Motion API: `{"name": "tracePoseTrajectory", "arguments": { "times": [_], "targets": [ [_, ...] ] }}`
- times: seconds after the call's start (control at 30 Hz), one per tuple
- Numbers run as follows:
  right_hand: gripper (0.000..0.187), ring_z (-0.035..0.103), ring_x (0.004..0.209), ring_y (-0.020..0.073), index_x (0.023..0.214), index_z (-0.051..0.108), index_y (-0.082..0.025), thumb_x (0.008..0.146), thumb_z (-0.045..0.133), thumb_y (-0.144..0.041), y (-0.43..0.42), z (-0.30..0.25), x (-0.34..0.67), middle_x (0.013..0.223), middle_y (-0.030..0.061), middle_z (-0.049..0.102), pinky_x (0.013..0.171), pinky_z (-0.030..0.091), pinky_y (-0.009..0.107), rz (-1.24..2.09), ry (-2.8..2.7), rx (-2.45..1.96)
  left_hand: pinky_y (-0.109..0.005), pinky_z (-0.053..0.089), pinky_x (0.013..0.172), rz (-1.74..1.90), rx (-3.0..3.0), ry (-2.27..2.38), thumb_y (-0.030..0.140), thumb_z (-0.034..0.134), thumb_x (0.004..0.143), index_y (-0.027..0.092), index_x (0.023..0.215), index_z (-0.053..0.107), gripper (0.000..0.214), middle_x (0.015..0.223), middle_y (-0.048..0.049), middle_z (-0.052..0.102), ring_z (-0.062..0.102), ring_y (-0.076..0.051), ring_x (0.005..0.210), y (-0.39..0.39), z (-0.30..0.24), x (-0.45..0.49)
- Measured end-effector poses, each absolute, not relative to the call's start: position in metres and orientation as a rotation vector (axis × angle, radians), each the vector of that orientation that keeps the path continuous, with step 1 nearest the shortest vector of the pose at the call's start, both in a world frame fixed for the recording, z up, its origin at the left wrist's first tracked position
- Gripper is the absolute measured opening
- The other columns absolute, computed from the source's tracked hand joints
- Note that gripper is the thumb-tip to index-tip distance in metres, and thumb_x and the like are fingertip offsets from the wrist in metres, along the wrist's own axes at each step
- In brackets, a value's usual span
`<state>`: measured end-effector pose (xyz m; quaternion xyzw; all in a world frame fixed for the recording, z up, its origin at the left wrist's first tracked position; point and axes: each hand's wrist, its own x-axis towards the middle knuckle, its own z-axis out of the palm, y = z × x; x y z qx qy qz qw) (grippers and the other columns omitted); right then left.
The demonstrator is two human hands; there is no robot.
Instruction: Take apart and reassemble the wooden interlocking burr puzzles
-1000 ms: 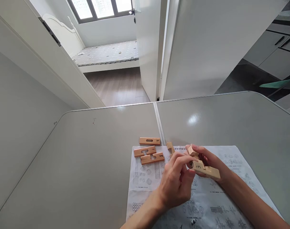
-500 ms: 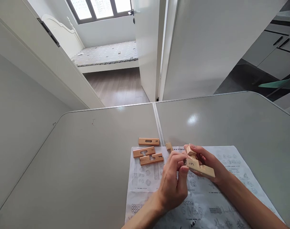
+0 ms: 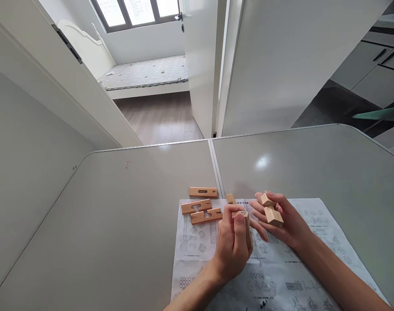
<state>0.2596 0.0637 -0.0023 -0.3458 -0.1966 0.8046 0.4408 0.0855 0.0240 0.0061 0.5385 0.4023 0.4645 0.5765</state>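
My left hand (image 3: 231, 246) is closed round a flat wooden puzzle piece (image 3: 248, 226), held on edge over the printed paper sheet (image 3: 281, 268). Just to its right, my right hand (image 3: 286, 222) cradles two small wooden blocks (image 3: 270, 211) in its curled fingers. The two hands are a finger's width apart. Three flat slotted wooden pieces (image 3: 201, 207) with black numbers lie to the left: one on the bare table, two on the sheet's top left corner. A small wooden block (image 3: 230, 198) lies at the sheet's top edge, just beyond my left hand.
The grey table (image 3: 119, 216) has a centre seam and rounded corners. A white wall panel stands behind it, and an open doorway shows a wooden floor and a room with a window. Dark cabinets are at the far right.
The flat piece has come away from the small blocks. My left hand now holds it, turned on edge, while the blocks stay in my right hand.
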Motion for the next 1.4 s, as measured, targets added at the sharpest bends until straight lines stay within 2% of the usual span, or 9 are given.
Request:
{"name": "tracePoseTrajectory", "arguments": {
  "times": [0.17, 0.3, 0.47, 0.57, 0.7, 0.9, 1.03, 1.23, 1.4],
  "targets": [
    [0.043, 0.025, 0.047, 0.0063, 0.070, 0.056, -0.021, 0.089, 0.074, -0.055, 0.063, -0.002, 0.261, 0.085, 0.0011, 0.059, 0.034, 0.026, 0.022, 1.959, -0.568, -0.943, -0.022, 0.037, 0.055, 1.124, 1.325, 0.915, 0.054, 0.034, 0.113, 0.020, 0.119, 0.049, 0.038, 0.065, 0.0076, 0.052, 0.038, -0.009, 0.050, 0.025, 0.002, 0.086],
    [0.044, 0.021, 0.046, 0.0047, 0.073, 0.057, -0.020, 0.093, 0.073, -0.056, 0.060, 0.000, 0.259, 0.076, -0.0015, 0.054, 0.036, 0.025, 0.021, 1.870, -0.649, -0.972, -0.024, 0.042, 0.062, 1.164, 1.468, 1.057, 0.043, 0.037, 0.114, 0.019, 0.143, 0.049, 0.040, 0.077, 0.0033, 0.054, 0.043, -0.010, 0.060, 0.025, 0.001, 0.085],
    [0.049, 0.030, 0.050, 0.0059, 0.072, 0.047, -0.021, 0.090, 0.082, -0.051, 0.053, 0.002, 0.243, 0.080, -0.0024, 0.058, 0.040, 0.030, 0.019, 1.579, -0.775, -1.058, -0.031, 0.055, 0.085, 1.249, 1.448, 1.192, 0.035, 0.043, 0.113, 0.027, 0.166, 0.028, 0.056, 0.113, -0.0082, 0.064, 0.062, -0.015, 0.084, 0.025, -0.002, 0.088],
    [0.051, 0.041, 0.056, 0.0082, 0.073, 0.043, -0.022, 0.088, 0.086, -0.048, 0.049, 0.001, 0.233, 0.082, -0.0016, 0.058, 0.047, 0.037, 0.021, 1.458, -0.902, -1.125, -0.041, 0.051, 0.110, 1.303, 1.496, 1.239, 0.027, 0.043, 0.112, 0.031, 0.167, 0.030, 0.057, 0.136, -0.0121, 0.057, 0.061, -0.022, 0.119, 0.028, -0.002, 0.089],
    [0.051, 0.049, 0.063, 0.0110, 0.077, 0.044, -0.023, 0.085, 0.088, -0.048, 0.047, -0.002, 0.227, 0.086, -0.0012, 0.059, 0.055, 0.046, 0.023, 1.321, -0.993, -1.217, -0.045, 0.045, 0.119, 1.309, 1.533, 1.311, 0.016, 0.040, 0.110, 0.033, 0.165, 0.033, 0.058, 0.145, -0.0121, 0.050, 0.052, -0.024, 0.138, 0.031, -0.001, 0.088],
    [0.041, 0.062, 0.070, 0.0148, 0.093, 0.053, -0.025, 0.088, 0.082, -0.053, 0.045, -0.006, 0.225, 0.088, -0.0020, 0.062, 0.064, 0.056, 0.026, 1.219, -1.100, -1.369, -0.045, 0.053, 0.113, 1.255, 1.561, 1.370, 0.011, 0.045, 0.104, 0.031, 0.164, 0.037, 0.063, 0.146, -0.0140, 0.046, 0.055, -0.027, 0.138, 0.031, -0.001, 0.089],
    [0.042, 0.064, 0.068, 0.0160, 0.107, 0.055, -0.027, 0.089, 0.079, -0.056, 0.043, -0.008, 0.223, 0.084, -0.0029, 0.062, 0.062, 0.056, 0.027, 1.153, -1.173, -1.438, -0.042, 0.057, 0.108, 1.253, 1.579, 1.360, 0.011, 0.048, 0.103, 0.030, 0.162, 0.040, 0.062, 0.145, -0.0142, 0.046, 0.059, -0.026, 0.132, 0.030, -0.001, 0.090],
    [0.047, 0.066, 0.069, 0.0168, 0.121, 0.055, -0.027, 0.091, 0.079, -0.054, 0.043, -0.010, 0.223, 0.082, -0.0037, 0.062, 0.059, 0.055, 0.026, 1.136, -1.189, -1.444, -0.042, 0.055, 0.111, 1.304, 1.565, 1.353, 0.008, 0.046, 0.103, 0.030, 0.156, 0.047, 0.057, 0.143, -0.0131, 0.049, 0.058, -0.025, 0.134, 0.031, -0.002, 0.089],
    [0.046, 0.067, 0.070, 0.0168, 0.122, 0.056, -0.027, 0.092, 0.076, -0.055, 0.043, -0.013, 0.224, 0.084, -0.0029, 0.063, 0.060, 0.056, 0.026, 1.122, -1.204, -1.459, -0.047, 0.050, 0.118, 1.320, 1.555, 1.418, 0.005, 0.043, 0.102, 0.029, 0.157, 0.043, 0.061, 0.150, -0.0139, 0.045, 0.052, -0.026, 0.142, 0.030, -0.001, 0.089]
  ]
}}
